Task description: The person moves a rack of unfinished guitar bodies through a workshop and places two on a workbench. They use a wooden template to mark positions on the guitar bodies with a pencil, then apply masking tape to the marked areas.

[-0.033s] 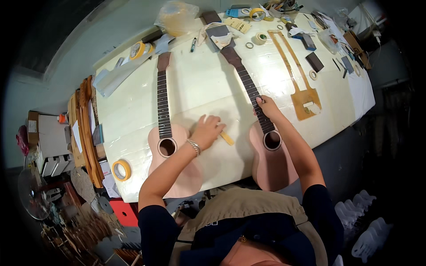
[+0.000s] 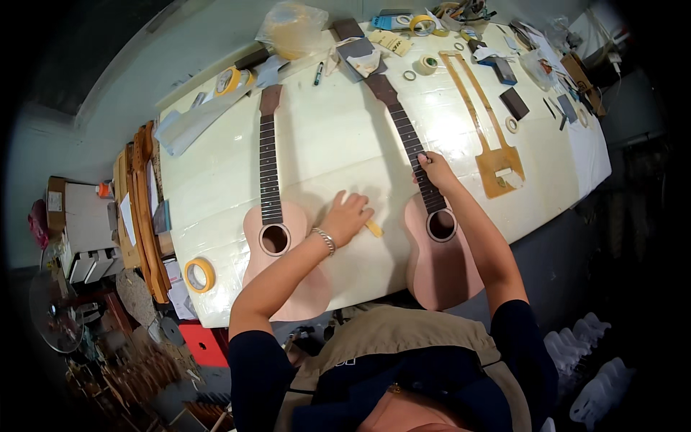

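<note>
Workbench: white-covered table (image 2: 338, 144) filling the centre of the view, cluttered along its far edge.
Left hand: left hand (image 2: 348, 217) lies palm-down on the table, fingers loosely spread, resting on a small yellow strip (image 2: 373, 228) whose end pokes out at 4 o'clock of the hand; whether it grips the strip cannot be told.
Right hand: right hand (image 2: 435, 170) is closed on the fretboard of the right ukulele (image 2: 432, 237), fingers curled over the frets just beyond the sound hole.
Hand spacing: well apart, left at 8 o'clock of right.
Right ukulele: unfinished pale body at the near table edge, neck running toward 11 o'clock.
Left ukulele: left ukulele (image 2: 277, 230) lies at 9 o'clock of the left hand, untouched, neck pointing to 12 o'clock.
Near tape: yellow tape roll (image 2: 199, 274) at the near left corner.
Template: wooden neck template (image 2: 488, 137) at 2 o'clock of the right hand.
Far edge: plastic bag (image 2: 295, 29), second tape roll (image 2: 229, 80).
</note>
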A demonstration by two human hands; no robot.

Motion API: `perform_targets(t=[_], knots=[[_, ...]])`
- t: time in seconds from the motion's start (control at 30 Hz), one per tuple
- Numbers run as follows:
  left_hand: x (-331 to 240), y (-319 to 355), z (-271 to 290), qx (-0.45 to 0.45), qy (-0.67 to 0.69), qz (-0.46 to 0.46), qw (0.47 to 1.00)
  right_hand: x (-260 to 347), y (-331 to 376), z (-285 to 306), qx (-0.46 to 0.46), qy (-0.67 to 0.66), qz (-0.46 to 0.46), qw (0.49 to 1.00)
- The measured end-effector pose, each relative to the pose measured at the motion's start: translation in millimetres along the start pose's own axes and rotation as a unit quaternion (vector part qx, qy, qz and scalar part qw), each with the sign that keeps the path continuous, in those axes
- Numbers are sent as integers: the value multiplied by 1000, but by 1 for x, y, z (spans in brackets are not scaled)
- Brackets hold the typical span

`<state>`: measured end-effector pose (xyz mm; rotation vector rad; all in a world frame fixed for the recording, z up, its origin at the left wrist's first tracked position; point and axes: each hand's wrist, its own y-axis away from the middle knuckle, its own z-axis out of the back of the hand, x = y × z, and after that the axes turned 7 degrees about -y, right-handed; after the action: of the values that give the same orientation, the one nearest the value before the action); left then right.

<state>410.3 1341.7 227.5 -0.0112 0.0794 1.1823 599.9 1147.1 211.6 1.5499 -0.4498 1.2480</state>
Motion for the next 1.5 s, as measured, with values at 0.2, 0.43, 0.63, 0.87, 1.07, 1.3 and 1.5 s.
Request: perform_targets(t=[0.2, 0.43, 0.63, 0.87, 1.07, 1.3, 1.5], knots=[[15, -21, -25, -48, -114, 59, 991, 22, -33, -26, -44, -93, -36, 994], [40, -40, -25, -44, -198, 133, 970, 15, 29, 38, -154, 248, 245, 924], [63, -26, -32, 41, -323, 241, 914, -28, 13, 204, -147, 356, 392, 835], [-39, 5, 0, -58, 225, 447, 864, -55, -41, 287, 23, 428, 283, 858], [-159, 31, -8, -115, 455, 462, 752, -44, -4, 270, 106, 378, 373, 841], [-208, -4, -26, -227, 449, 482, 717, -19, 28, 252, 88, 366, 372, 848], [-218, -10, -25, -287, 404, 479, 725, 0, 97, 202, 69, 299, 432, 848]])
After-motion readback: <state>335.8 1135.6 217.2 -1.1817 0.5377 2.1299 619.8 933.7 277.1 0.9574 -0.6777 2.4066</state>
